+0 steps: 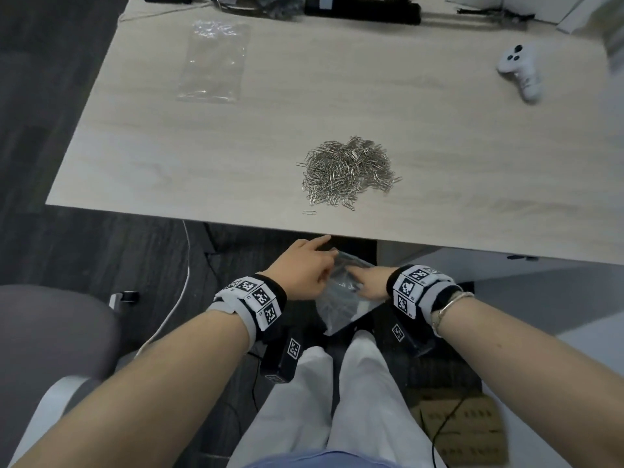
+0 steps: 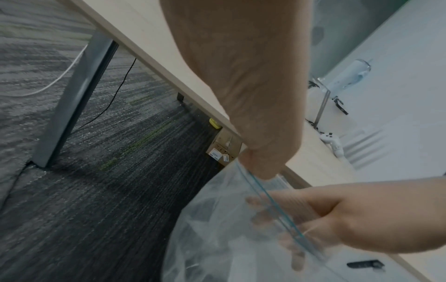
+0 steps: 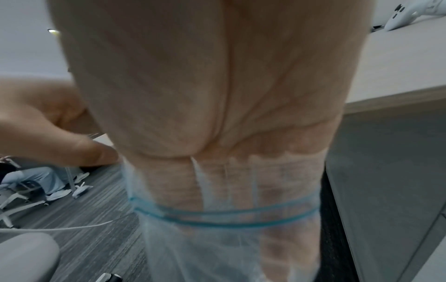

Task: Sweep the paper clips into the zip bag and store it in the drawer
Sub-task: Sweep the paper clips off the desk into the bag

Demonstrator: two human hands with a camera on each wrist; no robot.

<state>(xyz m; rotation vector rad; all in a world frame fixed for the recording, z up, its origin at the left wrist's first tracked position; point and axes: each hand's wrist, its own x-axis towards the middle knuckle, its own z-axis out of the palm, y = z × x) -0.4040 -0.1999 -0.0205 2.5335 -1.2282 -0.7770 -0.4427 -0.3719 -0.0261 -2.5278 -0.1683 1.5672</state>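
A heap of silver paper clips (image 1: 347, 170) lies on the light wooden table (image 1: 202, 157) close to its front edge, with one stray clip (image 1: 309, 212) nearer the edge. Below that edge I hold a clear zip bag (image 1: 337, 309) with a blue zip line (image 2: 272, 202). My left hand (image 1: 304, 268) pinches the bag's rim (image 2: 243, 167). The straight fingers of my right hand (image 1: 366, 283) lie against the plastic under the zip line (image 3: 229, 213). Whether they are inside the bag I cannot tell.
A second clear bag (image 1: 212, 62) lies at the table's far left, a white controller (image 1: 520, 69) at the far right, a black monitor base (image 1: 363, 10) at the back. A grey chair (image 1: 50, 332) stands left of me. A white cabinet (image 1: 540, 292) with a dark handle (image 1: 521, 257) sits under the table, right.
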